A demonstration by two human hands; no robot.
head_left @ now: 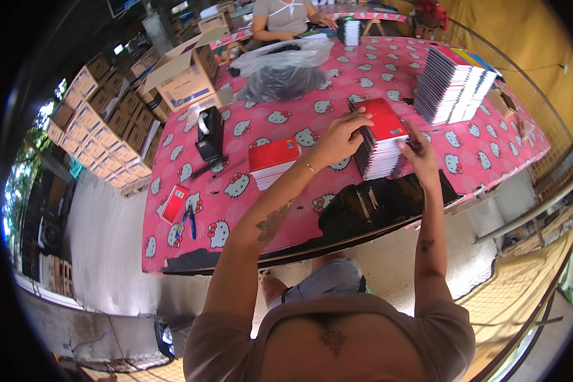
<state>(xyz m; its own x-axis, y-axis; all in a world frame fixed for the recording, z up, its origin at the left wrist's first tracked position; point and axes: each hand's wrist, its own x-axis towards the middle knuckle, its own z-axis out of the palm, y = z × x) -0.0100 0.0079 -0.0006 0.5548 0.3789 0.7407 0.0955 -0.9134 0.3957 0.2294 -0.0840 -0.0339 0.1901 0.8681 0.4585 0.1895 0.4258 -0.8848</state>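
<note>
A stack of spiral notebooks with a red top cover stands near the table's front edge. My left hand holds its left side, fingers curled over the dark wire binding at the upper corner. On the opposite side, my right hand presses its fingers against the stack's right edge, slightly blurred. To the left of my left forearm sits a lower pile of red-covered pads. Farther left lie a small red booklet and a blue-handled hand tool. A black tape dispenser stands behind them.
Tall notebook stacks stand at the back right of the pink patterned table. A clear plastic bag and an open carton are at the back left. Stacked cartons rise beyond. Another person works across the table.
</note>
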